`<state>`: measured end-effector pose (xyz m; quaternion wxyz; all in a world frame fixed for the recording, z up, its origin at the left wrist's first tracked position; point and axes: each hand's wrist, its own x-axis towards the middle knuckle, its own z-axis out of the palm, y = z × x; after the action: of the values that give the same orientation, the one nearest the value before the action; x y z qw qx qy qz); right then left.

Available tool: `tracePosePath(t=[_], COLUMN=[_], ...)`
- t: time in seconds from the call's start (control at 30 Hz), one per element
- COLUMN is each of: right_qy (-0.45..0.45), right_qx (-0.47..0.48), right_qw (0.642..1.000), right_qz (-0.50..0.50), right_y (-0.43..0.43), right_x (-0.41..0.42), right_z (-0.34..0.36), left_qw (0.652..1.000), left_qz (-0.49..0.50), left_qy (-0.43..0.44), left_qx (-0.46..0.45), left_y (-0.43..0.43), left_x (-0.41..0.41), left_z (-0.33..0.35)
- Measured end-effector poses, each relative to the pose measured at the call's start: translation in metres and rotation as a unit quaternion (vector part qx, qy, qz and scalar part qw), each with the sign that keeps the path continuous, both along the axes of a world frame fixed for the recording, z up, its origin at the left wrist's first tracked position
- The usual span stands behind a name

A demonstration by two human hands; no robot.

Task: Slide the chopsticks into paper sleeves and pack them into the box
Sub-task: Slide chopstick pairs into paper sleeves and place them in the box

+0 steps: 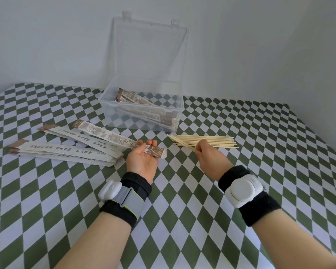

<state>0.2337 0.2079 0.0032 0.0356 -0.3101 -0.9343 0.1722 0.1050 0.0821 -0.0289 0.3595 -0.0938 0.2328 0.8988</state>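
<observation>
With the left hand point(143, 161) gripping a paper sleeve point(109, 135) by its near end and the right hand point(209, 155) pinching chopsticks point(190, 148), insertion looks due: the tips must meet the sleeve's mouth.

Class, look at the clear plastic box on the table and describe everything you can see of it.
The box is rectangular, of see-through plastic that looks rigid. Its hinged lid stands open and upright, with two latch tabs on the top edge. It sits on the checked tablecloth, near the wall. Several sleeved chopsticks lie slanted inside. Neither the left hand nor the right hand touches it.
</observation>
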Motion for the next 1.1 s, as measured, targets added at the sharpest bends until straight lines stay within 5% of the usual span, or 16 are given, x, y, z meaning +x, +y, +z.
tracePosePath(t=[0.13,0.43,1.1], right_qy=[0.090,0.069,0.134], right_qx=[0.003,0.109,0.167], right_qw=[0.995,0.984,0.969], right_qz=[0.037,0.123,0.124], right_y=[-0.020,-0.022,-0.025], right_x=[0.012,0.019,0.012], right_z=[-0.012,-0.027,-0.036], left_qw=[1.000,0.999,0.994], left_qz=[0.010,0.025,0.014], left_qy=[0.016,0.025,0.105], left_qx=[-0.005,-0.001,0.006], left_y=[0.001,0.000,-0.001], left_x=[-0.001,-0.001,0.000], left_z=[0.000,-0.001,0.001])
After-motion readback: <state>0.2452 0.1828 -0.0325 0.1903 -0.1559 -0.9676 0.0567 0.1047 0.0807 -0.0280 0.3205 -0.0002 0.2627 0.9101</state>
